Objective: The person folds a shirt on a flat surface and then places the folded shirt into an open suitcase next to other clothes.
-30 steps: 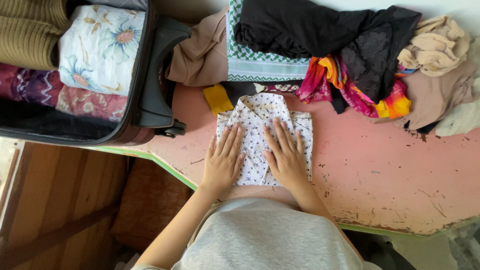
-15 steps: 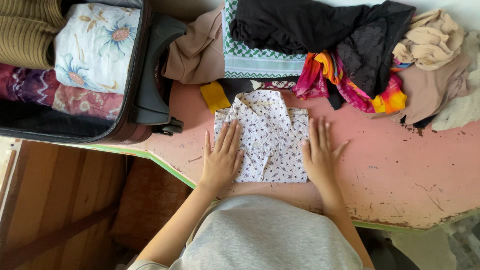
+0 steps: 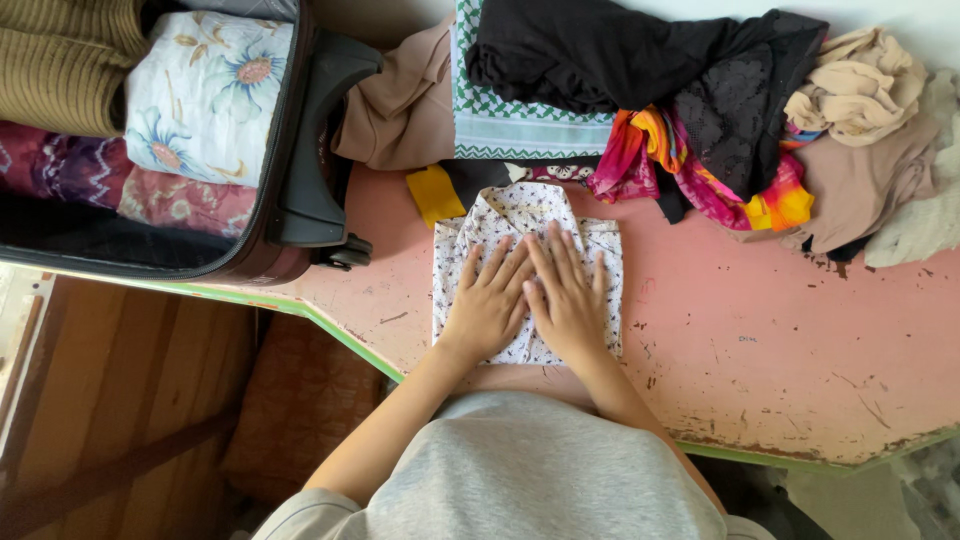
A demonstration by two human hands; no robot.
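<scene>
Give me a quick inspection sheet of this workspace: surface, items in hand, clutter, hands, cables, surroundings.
Surface: pink table, paint chipped, green edge.
Job's things: folded floral shirt, flat near the front edge.
Clutter: clothes pile along the back; yellow cloth beside the shirt.
Hands: left hand and right hand both flat on the shirt, side by side, fingers spread.
Cables: nothing seen.
Surroundings: open suitcase at left holding folded clothes; wooden furniture below.
</scene>
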